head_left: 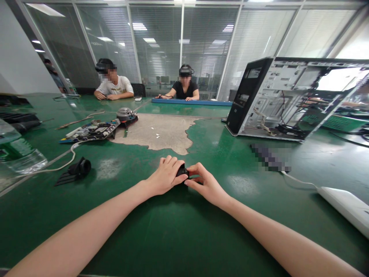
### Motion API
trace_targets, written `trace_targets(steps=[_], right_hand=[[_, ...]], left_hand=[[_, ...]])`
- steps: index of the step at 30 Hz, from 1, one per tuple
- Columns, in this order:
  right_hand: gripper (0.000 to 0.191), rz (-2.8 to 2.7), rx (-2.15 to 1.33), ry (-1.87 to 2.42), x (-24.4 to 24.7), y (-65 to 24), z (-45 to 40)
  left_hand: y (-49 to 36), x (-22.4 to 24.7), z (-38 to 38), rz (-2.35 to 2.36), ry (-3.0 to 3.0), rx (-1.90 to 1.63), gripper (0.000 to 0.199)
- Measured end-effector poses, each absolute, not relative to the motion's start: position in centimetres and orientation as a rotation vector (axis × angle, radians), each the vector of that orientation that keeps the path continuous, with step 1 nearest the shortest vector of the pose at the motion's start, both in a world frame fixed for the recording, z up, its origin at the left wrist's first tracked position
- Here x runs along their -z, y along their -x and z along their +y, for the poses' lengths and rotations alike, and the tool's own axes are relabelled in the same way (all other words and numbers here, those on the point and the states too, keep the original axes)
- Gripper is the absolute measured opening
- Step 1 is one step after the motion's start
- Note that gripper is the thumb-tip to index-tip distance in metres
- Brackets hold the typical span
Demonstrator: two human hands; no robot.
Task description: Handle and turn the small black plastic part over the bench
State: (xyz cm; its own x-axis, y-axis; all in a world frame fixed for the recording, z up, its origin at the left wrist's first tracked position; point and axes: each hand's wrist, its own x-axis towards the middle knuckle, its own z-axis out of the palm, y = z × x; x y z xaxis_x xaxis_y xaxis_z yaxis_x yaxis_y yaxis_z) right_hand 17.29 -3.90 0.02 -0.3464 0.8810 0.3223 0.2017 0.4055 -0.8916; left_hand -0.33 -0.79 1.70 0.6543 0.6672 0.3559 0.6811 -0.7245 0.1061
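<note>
Just below the centre of the head view, a small black object [182, 171] is held between my two hands, low over the green table [173, 231]. My left hand [165, 175] wraps over its left side, fingers on top and thumb along the near side. From the right, my right hand [204, 184] pinches the object's right end between thumb and fingers. Much of the object is hidden by the fingers, so its exact shape cannot be made out.
An open computer case [250, 96] stands at the right, a white power strip [346, 207] nearer. At left are a circuit board [92, 130], a cooler [127, 115], a black part [79, 167] and a bottle [20, 150]. Two people [115, 86] sit across the table.
</note>
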Motion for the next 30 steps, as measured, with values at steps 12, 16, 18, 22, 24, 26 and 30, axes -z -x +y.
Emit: trace_targets(steps=[12, 16, 18, 22, 24, 26, 30], right_hand=[[0.034, -1.827, -1.024, 0.916, -0.05, -17.4, -4.08], [0.023, -1.77, -1.068, 0.938, 0.0, -17.32, -3.82], [0.024, -1.739, -1.084, 0.967, 0.11, -17.3, -3.66], [0.028, -1.749, -1.119, 1.003, 0.21, -17.32, -3.62], [0.028, -1.767, -1.133, 0.981, 0.13, -17.33, -3.76], [0.03, -1.776, -1.121, 0.952, 0.0, -17.31, -3.91], [0.027, -1.78, -1.099, 0.951, -0.17, -17.25, -3.96]], left_hand=[[0.4, -1.69, -0.73, -1.136, 2.801, 0.557, 0.043], [0.36, -1.7, -0.75, -1.135, 2.794, 0.554, 0.044], [0.37, -1.66, -0.76, -1.136, 2.791, 0.556, 0.044], [0.45, -1.6, -0.74, -1.133, 2.793, 0.571, 0.045], [0.48, -1.6, -0.72, -1.127, 2.799, 0.575, 0.044], [0.49, -1.61, -0.7, -1.123, 2.802, 0.578, 0.044], [0.43, -1.61, -0.66, -1.124, 2.801, 0.583, 0.044]])
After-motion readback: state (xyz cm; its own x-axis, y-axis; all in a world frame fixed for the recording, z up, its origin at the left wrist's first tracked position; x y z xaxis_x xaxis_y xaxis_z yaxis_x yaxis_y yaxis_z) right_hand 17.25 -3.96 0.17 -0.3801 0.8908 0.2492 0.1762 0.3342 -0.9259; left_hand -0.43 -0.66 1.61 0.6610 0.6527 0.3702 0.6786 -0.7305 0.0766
